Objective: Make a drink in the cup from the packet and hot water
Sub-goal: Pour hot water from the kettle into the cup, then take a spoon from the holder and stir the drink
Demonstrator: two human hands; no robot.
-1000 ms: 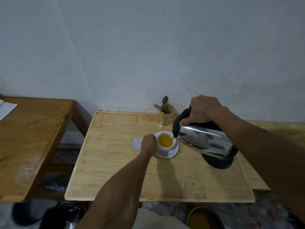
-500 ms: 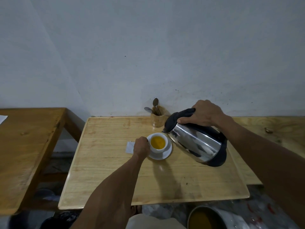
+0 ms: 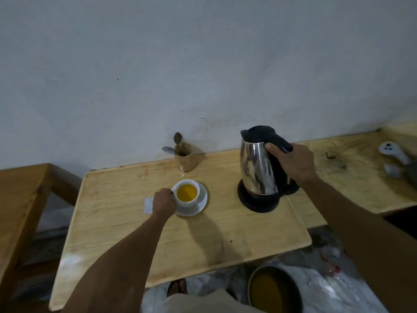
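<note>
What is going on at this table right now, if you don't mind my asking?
A person is making a drink. The left hand holds the white cup by its handle; the cup sits on a saucer and is full of yellow-orange liquid. The right hand grips the handle of the steel kettle, which stands upright on its black base. A small white packet lies beside the left hand, and spoons stand in a wooden holder by the wall.
</note>
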